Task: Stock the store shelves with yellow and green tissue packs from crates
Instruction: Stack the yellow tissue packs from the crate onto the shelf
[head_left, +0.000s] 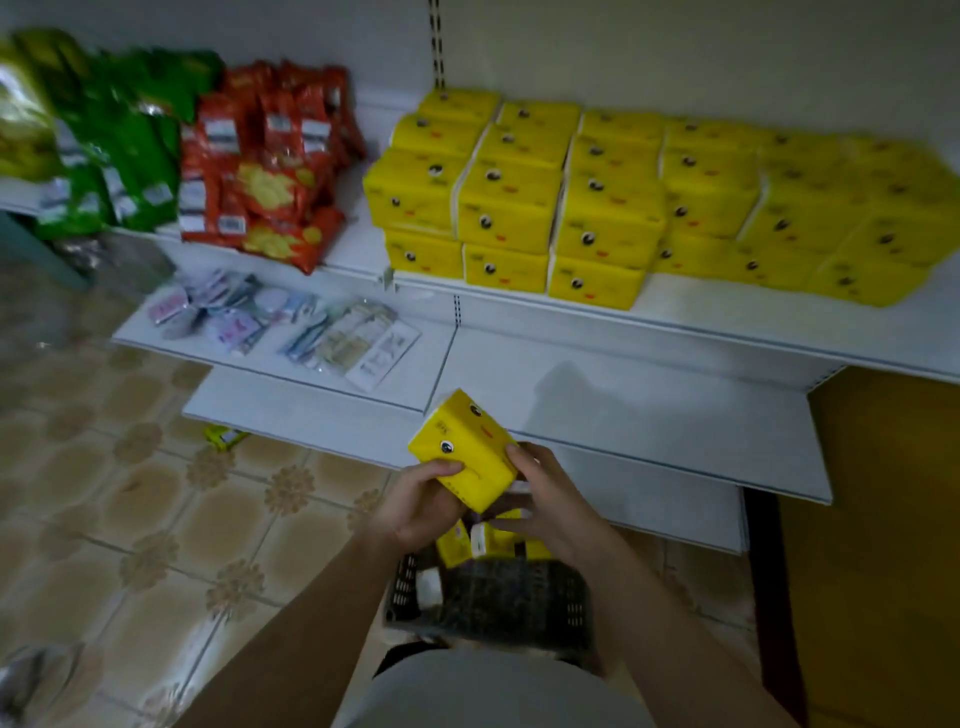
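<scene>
Both hands hold 1 yellow tissue pack (467, 447) up in front of the white shelves, above a dark plastic crate (498, 597) that sits on the tiled floor (156, 519). The left hand (421, 506) grasps the pack's lower left side, with the thumb curled across its front face just under a printed eye. The right hand (545, 499) grasps the pack's right end, its fingers wrapped round the edge. The pack is tilted, 1 corner pointing up toward the shelves, and it touches no shelf. More yellow packs (493, 543) lie in the crate below the hands, partly hidden by them, next to a small white item I cannot make out. On the upper shelf (727, 317) a block of stacked yellow tissue packs (597, 208) stands in rows, at least 2 layers high, their cartoon eyes facing forward; the packs toward the right are blurred. Left of that block lean red snack bags (265, 166), and further left green snack bags (119, 140). The lower shelf (623, 405) is bare on the right, while its left part carries small flat packets (275, 327) in clear wrapping. A small yellow-green wrapper (223, 435) lies on the floor under the shelf edge.
</scene>
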